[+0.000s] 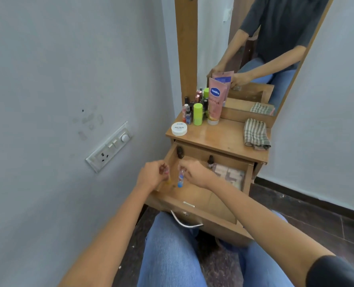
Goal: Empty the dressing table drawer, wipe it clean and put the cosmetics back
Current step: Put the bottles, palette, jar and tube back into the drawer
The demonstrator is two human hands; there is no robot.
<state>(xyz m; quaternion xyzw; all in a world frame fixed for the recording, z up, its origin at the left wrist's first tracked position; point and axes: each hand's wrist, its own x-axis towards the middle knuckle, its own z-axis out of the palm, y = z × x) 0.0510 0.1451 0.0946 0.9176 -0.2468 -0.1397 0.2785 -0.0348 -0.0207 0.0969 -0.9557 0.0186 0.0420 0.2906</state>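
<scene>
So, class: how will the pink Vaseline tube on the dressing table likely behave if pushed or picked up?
The Vaseline tube stands tall on its narrow cap, so a push would probably tip it, perhaps into the green bottle beside it. Its flattened upper end suggests soft plastic, likely yielding when squeezed.

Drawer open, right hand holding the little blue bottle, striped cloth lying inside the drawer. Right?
Not the cloth: the head view shows the striped cloth on the tabletop, outside the drawer. The drawer is open and the right hand does hold the little blue bottle. The left hand grips another small item.
</scene>
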